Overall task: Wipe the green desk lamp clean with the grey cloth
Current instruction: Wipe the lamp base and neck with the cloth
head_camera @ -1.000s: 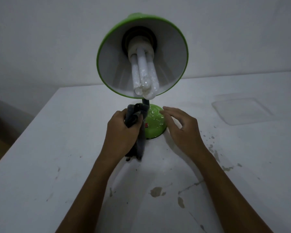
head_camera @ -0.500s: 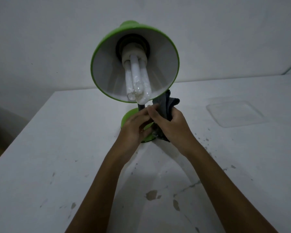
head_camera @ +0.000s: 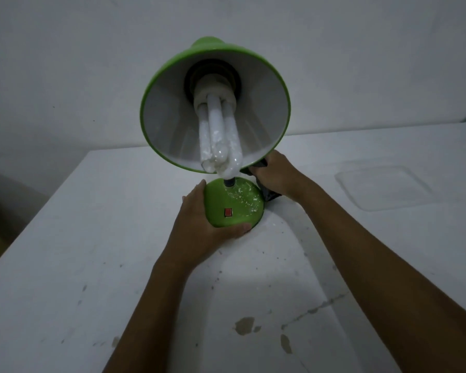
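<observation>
The green desk lamp (head_camera: 234, 208) stands on the white table, its round base speckled with white flecks and bearing a small red switch. Its shade (head_camera: 172, 76) tilts toward me, with a white coiled-tube bulb (head_camera: 218, 141) hanging out of it. My left hand (head_camera: 199, 224) cups the left and front edge of the base, thumb curled under the near rim. My right hand (head_camera: 277, 176) grips the grey cloth (head_camera: 269, 195) at the back right of the base, just under the shade's rim. Most of the cloth is hidden by that hand.
The white table (head_camera: 92, 265) is stained with dark chips and spots near me. A clear flat plastic lid (head_camera: 382, 187) lies at the right. A plain wall rises behind, and the table's left edge drops off to a dark floor.
The cloth went from my left hand to my right, which has carried it round to the base's back right. My left hand moved down to hold the base.
</observation>
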A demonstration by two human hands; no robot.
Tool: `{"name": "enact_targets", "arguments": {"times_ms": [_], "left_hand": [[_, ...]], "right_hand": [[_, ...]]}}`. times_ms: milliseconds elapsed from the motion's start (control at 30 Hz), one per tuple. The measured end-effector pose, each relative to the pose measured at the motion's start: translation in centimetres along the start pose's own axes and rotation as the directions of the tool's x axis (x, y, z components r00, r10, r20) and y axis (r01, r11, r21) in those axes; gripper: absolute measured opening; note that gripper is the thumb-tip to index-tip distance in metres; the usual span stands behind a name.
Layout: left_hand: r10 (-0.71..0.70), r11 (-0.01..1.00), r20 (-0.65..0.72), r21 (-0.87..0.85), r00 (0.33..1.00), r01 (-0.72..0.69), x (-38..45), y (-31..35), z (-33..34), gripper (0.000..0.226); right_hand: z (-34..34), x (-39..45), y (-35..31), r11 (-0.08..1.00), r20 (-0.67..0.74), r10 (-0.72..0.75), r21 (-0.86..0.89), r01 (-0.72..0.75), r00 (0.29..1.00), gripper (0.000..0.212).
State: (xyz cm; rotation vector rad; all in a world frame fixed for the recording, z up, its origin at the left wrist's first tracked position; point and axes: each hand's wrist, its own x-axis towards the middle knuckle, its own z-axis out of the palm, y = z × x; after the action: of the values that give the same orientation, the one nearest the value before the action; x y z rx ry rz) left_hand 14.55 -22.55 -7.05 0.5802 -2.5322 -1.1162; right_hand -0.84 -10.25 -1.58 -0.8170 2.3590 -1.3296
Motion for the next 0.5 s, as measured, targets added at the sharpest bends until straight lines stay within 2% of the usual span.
{"name": "enact_targets", "arguments": {"times_ms": [33,133,200,300,433,500], "left_hand": [[0.01,1.0,-0.011,-0.019,1.0,-0.01,0.0,0.1,0.0,0.084],[0.038,0.999,-0.024,-0.032,0.999,-0.039,0.2,0.1,0.0,0.079],[0.036,0.999,-0.029,-0.023,0.999,-0.036,0.2,-0.3,0.2,0.088],[0.022,1.0,-0.037,-0.002,0.999,-0.022,0.4,-0.6,0.3,0.116],[0.035,0.999,-0.048,0.005,0.998,-0.035,0.3,-0.6,0.4,0.113],[0.03,1.0,-0.047,-0.001,0.998,-0.03,0.4,-0.6,0.4,0.115]], "right_hand": [[0.4,0.3,0.0,1.0,0.039,0.0,-0.015,0.001,0.999,0.013],[0.6,0.5,0.2,0.999,0.096,0.026,-0.049,-0.021,0.995,0.029],[0.4,0.2,0.6,0.998,0.097,0.031,-0.055,-0.026,0.995,0.027],[0.1,-0.6,1.5,0.995,0.057,0.015,-0.099,-0.009,0.998,0.021],[0.2,-2.5,2.4,0.993,0.023,-0.031,-0.113,0.034,0.999,0.017],[0.4,-3.5,2.6,0.993,0.02,-0.061,-0.101,0.062,0.998,0.028]]}}
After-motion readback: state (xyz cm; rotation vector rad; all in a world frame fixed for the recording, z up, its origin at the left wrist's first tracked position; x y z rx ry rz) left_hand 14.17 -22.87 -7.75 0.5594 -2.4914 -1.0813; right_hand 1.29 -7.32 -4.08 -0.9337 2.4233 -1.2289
